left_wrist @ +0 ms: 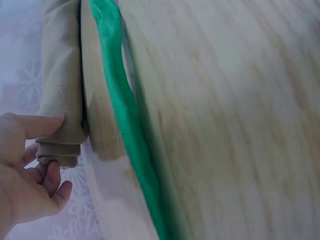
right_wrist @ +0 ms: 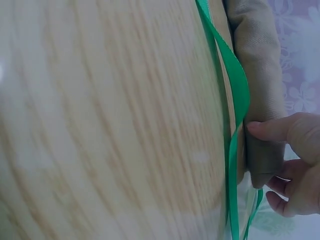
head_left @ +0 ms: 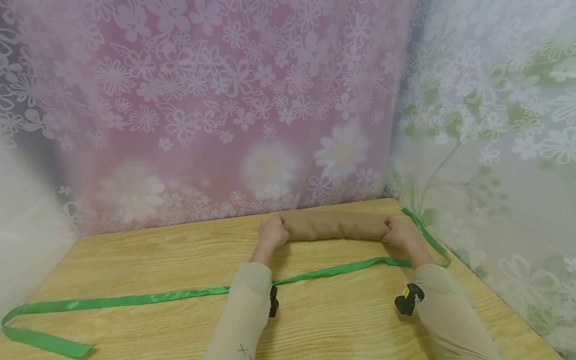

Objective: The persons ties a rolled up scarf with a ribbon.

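A rolled brown cloth (head_left: pixel 335 225) lies crosswise near the back edge of the table, one end in each hand. My left hand (head_left: pixel 273 231) pinches its left end; in the left wrist view the thumb lies on top of the folded cloth (left_wrist: pixel 62 95) and the fingertips curl under its layered end. At the right end, my right hand (head_left: pixel 400 234) grips in the same way, with thumb over the roll (right_wrist: pixel 260 75) and fingers beneath. A long green ribbon (head_left: pixel 333 271) runs across the table on the near side of the roll, passing under both forearms.
The wooden table (head_left: pixel 180 260) meets a pink floral curtain (head_left: pixel 225 125) at the back and a pale floral curtain (head_left: pixel 490 150) on the right. The ribbon bends back on itself at the far left and loops toward the back right corner.
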The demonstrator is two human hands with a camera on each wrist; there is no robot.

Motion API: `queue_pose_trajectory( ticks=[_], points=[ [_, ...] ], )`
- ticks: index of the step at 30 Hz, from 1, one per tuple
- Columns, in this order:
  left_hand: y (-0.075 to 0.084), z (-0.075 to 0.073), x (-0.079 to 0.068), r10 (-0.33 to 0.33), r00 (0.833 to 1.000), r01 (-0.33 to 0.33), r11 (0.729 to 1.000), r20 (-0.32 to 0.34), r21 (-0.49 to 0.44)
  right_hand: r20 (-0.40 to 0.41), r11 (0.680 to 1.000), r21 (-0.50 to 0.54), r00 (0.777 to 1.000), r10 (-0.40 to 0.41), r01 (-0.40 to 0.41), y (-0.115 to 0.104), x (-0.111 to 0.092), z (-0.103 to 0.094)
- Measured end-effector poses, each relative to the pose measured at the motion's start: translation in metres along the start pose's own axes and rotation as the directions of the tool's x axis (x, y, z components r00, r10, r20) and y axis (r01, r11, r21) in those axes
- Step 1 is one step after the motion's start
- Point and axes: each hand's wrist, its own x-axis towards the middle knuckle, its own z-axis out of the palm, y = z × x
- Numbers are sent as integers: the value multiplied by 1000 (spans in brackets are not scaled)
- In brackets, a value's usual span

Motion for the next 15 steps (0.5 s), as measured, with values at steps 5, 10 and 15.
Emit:
queue_pose_trajectory(
  ticks=[5,10,15],
  points=[
    [1,2,0,40,999,-38,996,-28,83,-58,998,-68,998,7,-11,-3,-1,1],
    [3,-1,1,95,994,-87,985,-49,151,-187,965,-252,975,-120,71,-7,-3,-1],
    [3,-3,1,100,994,-89,976,-48,198,-239,891,-421,926,-290,171,-2,-3,-4]
  ],
)
